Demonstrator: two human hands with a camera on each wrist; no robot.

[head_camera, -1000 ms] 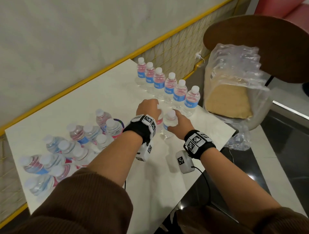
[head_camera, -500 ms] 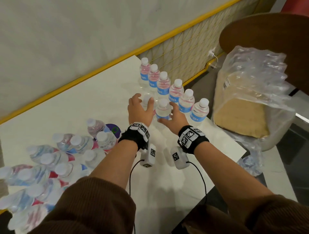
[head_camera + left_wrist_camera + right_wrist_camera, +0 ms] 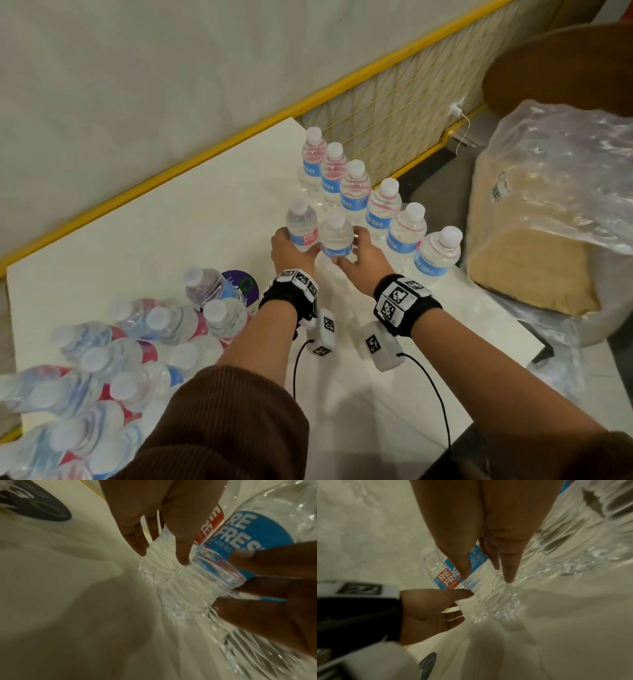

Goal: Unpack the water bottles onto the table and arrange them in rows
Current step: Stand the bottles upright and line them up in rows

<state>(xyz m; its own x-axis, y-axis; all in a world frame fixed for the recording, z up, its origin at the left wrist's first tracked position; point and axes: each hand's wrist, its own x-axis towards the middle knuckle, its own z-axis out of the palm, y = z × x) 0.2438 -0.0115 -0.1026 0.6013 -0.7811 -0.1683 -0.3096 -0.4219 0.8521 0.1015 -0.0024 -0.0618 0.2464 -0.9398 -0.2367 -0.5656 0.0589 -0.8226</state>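
Observation:
Six upright water bottles form a row [image 3: 380, 205] along the white table's [image 3: 171, 240] right edge. Just left of that row stand two more. My left hand [image 3: 291, 251] grips the red-labelled bottle [image 3: 301, 226], and my right hand [image 3: 356, 255] grips the blue-labelled bottle [image 3: 336, 236] touching it. In the left wrist view my left hand [image 3: 163, 555] wraps a ribbed clear bottle [image 3: 171, 574], with the blue label [image 3: 257, 531] beside it. In the right wrist view my right hand [image 3: 486, 577] reaches around a bottle [image 3: 488, 595]. Several bottles lie in a loose pile [image 3: 120, 359] at the near left.
Crumpled plastic wrap with a cardboard tray [image 3: 548, 222] sits on a chair just right of the table. A round purple disc [image 3: 245, 284] lies by the pile. A yellow rail [image 3: 205, 150] and wall run behind. The table's right edge [image 3: 496, 308] is close to the row.
Both hands have slid their two bottles farther along the table, from beside the row's near end to beside its middle. The head view has shifted and tilted down.

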